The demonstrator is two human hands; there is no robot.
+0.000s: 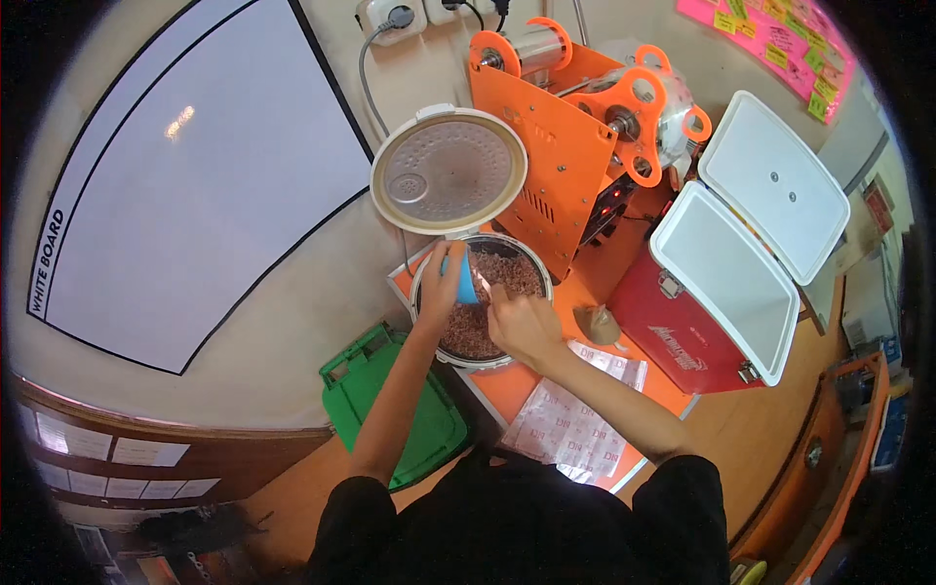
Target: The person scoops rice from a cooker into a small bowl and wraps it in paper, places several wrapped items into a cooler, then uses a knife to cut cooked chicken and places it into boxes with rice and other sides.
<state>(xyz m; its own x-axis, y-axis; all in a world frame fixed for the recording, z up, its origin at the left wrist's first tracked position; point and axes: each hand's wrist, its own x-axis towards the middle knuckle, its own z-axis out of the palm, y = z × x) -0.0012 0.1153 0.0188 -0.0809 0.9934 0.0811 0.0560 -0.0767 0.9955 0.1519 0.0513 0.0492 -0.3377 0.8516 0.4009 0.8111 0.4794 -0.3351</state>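
Observation:
A round rice cooker (550, 272) stands with its lid (453, 172) raised, filled with brownish-red cooked rice (475, 335). Over the rice, my left hand (441, 281) grips a small blue cup (466, 278), which is tilted. My right hand (523, 322) is closed on a pale, flat utensil (480, 280), probably a rice paddle, whose end is at the blue cup. Printed wrapping paper (567, 420) lies under my right forearm on the orange table. A tied plastic bag (599, 325) with brownish contents sits to the right of the cooker.
An orange machine (545, 161) with rollers stands behind the cooker. At the right is a red cooler box (680, 329) with its white lid (775, 183) raised. A green lidded bin (409, 431) stands below left. Wall sockets and a whiteboard (219, 168) are on the wall.

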